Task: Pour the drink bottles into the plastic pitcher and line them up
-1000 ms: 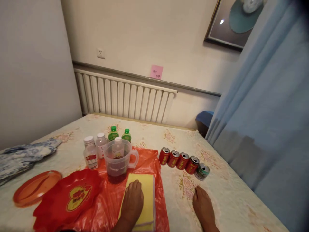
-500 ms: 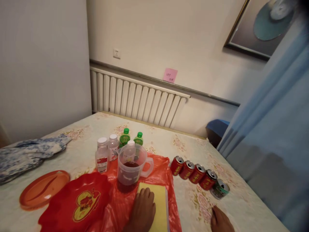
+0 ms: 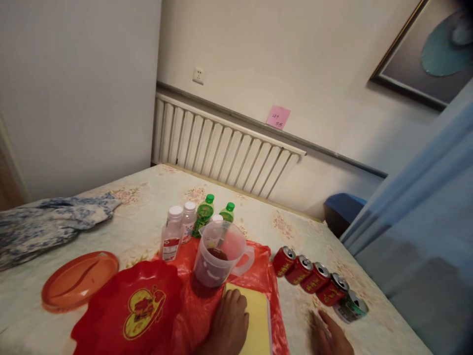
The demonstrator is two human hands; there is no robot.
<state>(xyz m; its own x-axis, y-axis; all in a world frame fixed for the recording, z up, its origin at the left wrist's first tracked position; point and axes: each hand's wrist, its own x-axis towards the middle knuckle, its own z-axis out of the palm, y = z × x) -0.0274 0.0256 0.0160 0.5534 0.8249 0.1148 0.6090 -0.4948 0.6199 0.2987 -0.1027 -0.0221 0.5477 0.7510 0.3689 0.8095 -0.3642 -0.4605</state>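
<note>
Our left hand [image 3: 231, 320] lies flat, fingers spread, on the yellow pad [image 3: 254, 320], w/ nothing gripped. Right hand [image 3: 330, 335] rests open beside the cans [image 3: 314, 276]. Jug [image 3: 218, 254] behind pad is only partly filled.

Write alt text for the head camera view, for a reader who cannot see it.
A person's left hand lies flat on a yellow pad on a red plastic bag, while the right hand rests on the floral tablecloth near a row of drink cans. Behind the pad stand a clear jug of dark liquid and small bottles.
</note>
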